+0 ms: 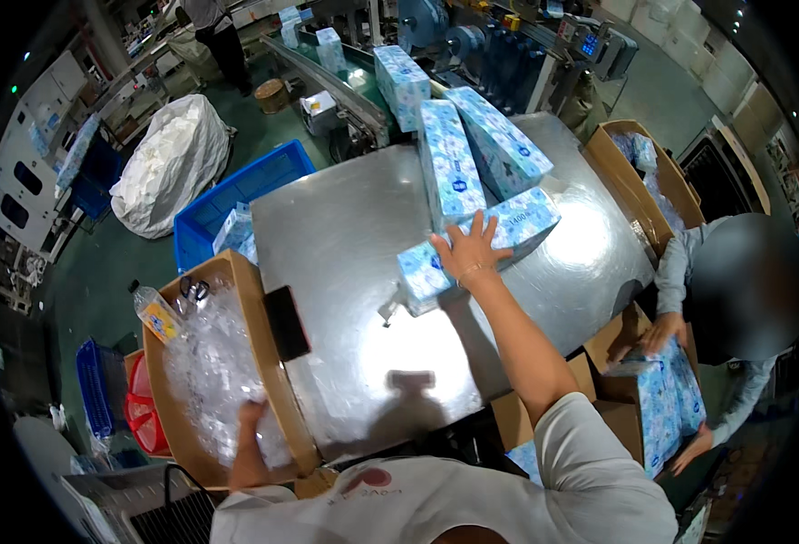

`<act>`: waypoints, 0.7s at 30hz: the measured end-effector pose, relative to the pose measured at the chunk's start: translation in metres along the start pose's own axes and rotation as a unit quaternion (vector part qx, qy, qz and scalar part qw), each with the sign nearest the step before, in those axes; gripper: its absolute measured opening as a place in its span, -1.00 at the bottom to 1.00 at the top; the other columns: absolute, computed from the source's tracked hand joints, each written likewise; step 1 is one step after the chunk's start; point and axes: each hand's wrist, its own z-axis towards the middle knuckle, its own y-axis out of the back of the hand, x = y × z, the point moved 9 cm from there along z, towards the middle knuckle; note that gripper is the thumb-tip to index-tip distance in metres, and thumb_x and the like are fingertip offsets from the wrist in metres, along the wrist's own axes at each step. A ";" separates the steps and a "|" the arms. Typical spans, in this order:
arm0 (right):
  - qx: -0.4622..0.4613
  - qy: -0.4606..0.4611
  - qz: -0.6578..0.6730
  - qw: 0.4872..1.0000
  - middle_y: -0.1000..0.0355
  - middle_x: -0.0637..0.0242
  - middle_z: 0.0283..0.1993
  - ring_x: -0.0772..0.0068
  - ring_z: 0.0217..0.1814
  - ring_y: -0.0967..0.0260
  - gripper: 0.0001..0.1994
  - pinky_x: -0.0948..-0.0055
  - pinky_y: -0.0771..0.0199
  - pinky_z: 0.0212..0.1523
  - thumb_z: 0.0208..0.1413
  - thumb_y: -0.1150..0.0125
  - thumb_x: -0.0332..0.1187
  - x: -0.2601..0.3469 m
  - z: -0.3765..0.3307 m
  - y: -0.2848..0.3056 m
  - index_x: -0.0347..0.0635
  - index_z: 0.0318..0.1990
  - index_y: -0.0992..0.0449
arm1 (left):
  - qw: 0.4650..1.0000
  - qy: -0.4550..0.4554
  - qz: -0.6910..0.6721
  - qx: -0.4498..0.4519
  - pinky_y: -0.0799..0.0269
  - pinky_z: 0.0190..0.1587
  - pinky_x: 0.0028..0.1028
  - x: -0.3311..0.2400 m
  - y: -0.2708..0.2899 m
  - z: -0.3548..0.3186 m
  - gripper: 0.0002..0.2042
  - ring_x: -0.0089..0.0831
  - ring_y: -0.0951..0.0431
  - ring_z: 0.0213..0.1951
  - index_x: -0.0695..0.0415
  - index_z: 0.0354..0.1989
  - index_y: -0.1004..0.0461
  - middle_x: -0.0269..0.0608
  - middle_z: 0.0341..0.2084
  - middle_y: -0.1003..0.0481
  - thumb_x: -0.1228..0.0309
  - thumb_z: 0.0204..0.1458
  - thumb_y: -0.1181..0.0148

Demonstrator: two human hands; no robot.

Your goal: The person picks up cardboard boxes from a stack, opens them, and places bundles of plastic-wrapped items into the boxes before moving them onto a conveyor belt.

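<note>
Metal table gleaming mid-frame; your right hand splays across a blue pack, left hand among clear plastic, grip unclear; uneven pressing could skid the pack.

A long blue-and-white printed pack lies slantwise on the bench under the spread right fingers, its ends showing to either side of them. Crumpled clear plastic lies heaped at the left fingers, inside an open carton.
</note>
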 end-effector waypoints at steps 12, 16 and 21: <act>0.008 -0.027 -0.005 1.000 -0.04 -0.08 0.13 -0.18 0.17 0.03 -0.03 -0.10 -0.09 -0.01 -0.39 -0.32 -0.05 -0.008 -0.108 -0.029 -0.21 0.22 0.04 | 0.908 0.033 -0.355 -0.219 -0.29 -0.55 -0.35 -0.121 0.158 -0.087 -0.83 -0.20 -0.42 -0.64 0.24 -0.66 -0.39 -0.09 -0.71 -0.43 0.42 -0.14 -0.01; 0.099 -0.087 0.331 0.934 -0.28 -0.09 -0.07 0.08 -0.10 -0.31 -0.07 0.24 -0.35 -0.11 -0.33 -0.29 -0.21 -0.100 -0.058 -0.051 -0.41 0.19 0.12 | 0.697 0.106 -0.670 -0.232 -0.18 -0.58 -0.46 -0.062 0.137 -0.052 -0.80 -0.43 -0.28 -0.68 0.14 -0.69 -0.35 -0.37 -0.74 -0.34 0.37 -0.10 0.04; 0.039 -0.086 0.704 0.704 -0.32 0.10 -0.10 0.30 -0.14 -0.34 -0.35 0.36 -0.38 -0.15 -0.27 -0.24 -0.43 -0.179 -0.145 0.018 -0.44 0.06 -0.14 | 0.356 0.227 -0.868 -0.261 -0.09 -0.55 -0.53 -0.002 0.130 -0.030 -0.85 -0.55 -0.17 -0.64 -0.01 -0.58 -0.30 -0.46 -0.72 -0.22 0.28 -0.03 0.07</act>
